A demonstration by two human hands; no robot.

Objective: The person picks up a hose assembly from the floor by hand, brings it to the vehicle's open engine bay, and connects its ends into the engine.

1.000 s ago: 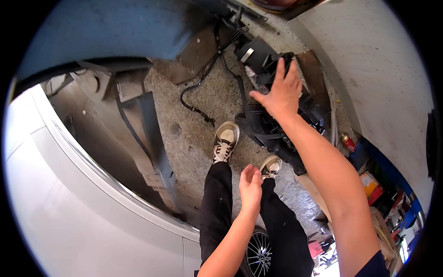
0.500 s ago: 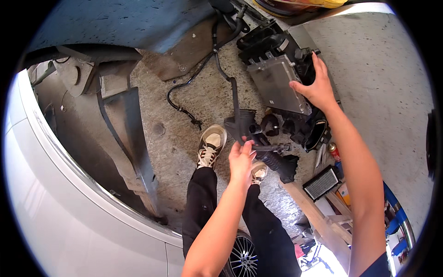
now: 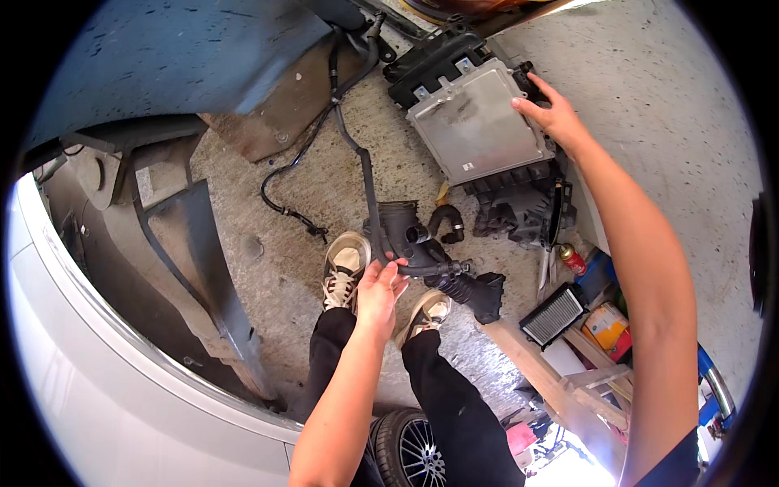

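Note:
My right hand (image 3: 553,114) grips the upper right edge of a black plastic housing (image 3: 430,69) topped by a silver metal control-unit box (image 3: 477,122) with brackets. My left hand (image 3: 380,296) has its fingers wrapped around a long black hose (image 3: 367,180) near its lower bend, over a black ribbed duct (image 3: 393,223). A short curved hose (image 3: 446,219) lies beside the duct. Below the housing are more black plastic parts (image 3: 519,215). A thinner black hose (image 3: 294,166) lies on the concrete floor.
A white car (image 3: 97,341) is at the lower left, dark metal panels (image 3: 187,252) inside it. A blue panel (image 3: 154,57) hangs upper left. A pale wall (image 3: 633,97) stands right, near a red can (image 3: 572,260), air filter (image 3: 552,316), wooden boards (image 3: 527,361) and a wheel (image 3: 418,454).
The housing has shifted up and tilted, showing more of its silver top as my right hand moves it. My left hand rose to the hose and closed on it.

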